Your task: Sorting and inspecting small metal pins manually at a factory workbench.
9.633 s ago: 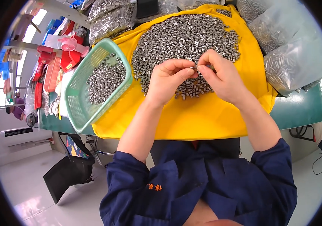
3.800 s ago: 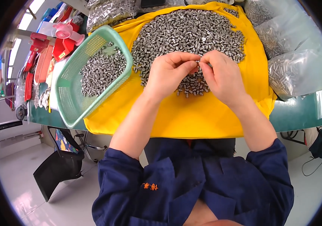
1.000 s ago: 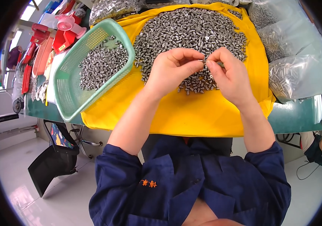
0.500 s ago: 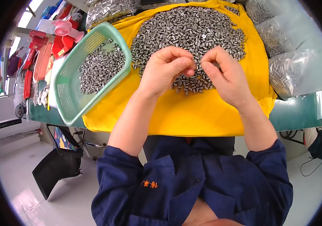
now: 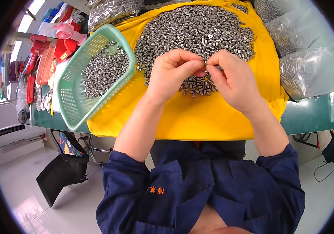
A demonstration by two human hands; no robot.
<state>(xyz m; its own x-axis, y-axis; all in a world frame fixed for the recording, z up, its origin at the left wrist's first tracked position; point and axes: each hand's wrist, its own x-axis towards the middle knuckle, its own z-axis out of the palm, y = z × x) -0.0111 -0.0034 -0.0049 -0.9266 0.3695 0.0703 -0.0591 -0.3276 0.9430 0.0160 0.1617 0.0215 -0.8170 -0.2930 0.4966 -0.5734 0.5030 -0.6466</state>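
Small shiny metal cylinders lie in a wide heap (image 5: 190, 29) on a yellow cloth (image 5: 143, 126). Over the near part of this heap, my left hand (image 5: 172, 74) and my right hand (image 5: 233, 78) meet, thumb and forefinger of each pinched together. Their fingertips almost touch. Whatever sits between them is too small and too covered by the fingers to make out. To the left of my hands stands a green plastic basket (image 5: 66, 102), tilted in view, with many of the same metal pieces (image 5: 106, 70) in it.
Clear plastic bags of metal parts (image 5: 303, 74) line the right side, and another full bag (image 5: 112, 13) lies at the far left. A pink fan (image 5: 65, 32) and red bins (image 5: 64, 48) stand beyond the basket. A black chair (image 5: 63, 175) is at lower left.
My two hands have come closer together, so their fingertips now nearly meet. The right hand has shifted slightly left. The basket and the heap look unchanged.
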